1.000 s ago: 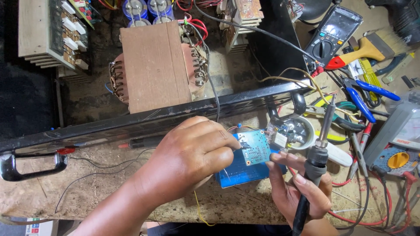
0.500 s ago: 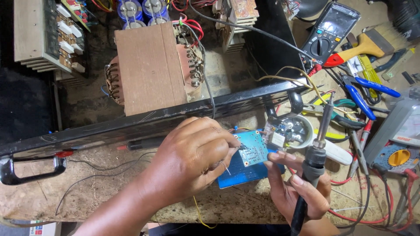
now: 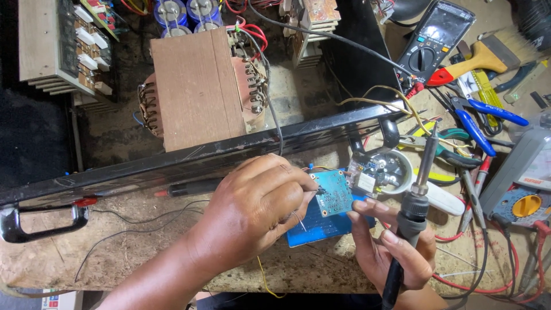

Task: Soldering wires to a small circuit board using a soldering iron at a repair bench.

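Open black metal chassis [image 3: 189, 163] sits at the back of the tabletop [image 3: 126, 252]; inside it, 1 large brown transformer [image 3: 198, 86] at centre, 2 blue capacitors [image 3: 186, 12] behind it, a finned heat sink with a board [image 3: 57, 46] at left, another board [image 3: 310, 23] at right. A round white holder [image 3: 396, 169] just right of the hands contains small metal parts, too small to tell apart. Left hand [image 3: 252, 212] is curled, fingertips pinched on the top left edge of a small teal circuit board [image 3: 332, 192]; a thin wire lead shows below the fingers. The board is held tilted above a blue box [image 3: 321, 227] lying on the tabletop at front centre. Right hand [image 3: 396, 252] grips the black handle of a soldering iron [image 3: 416, 195], tip up and away from the board, while its thumb and forefinger steady the board's lower right edge. A multimeter [image 3: 433, 37], brush [image 3: 488, 57] and blue-handled pliers [image 3: 482, 117] lie to the right. Versus 0.5 s ago: grips on board and iron unchanged, board in the same spot over the blue box; only the view has shifted slightly.
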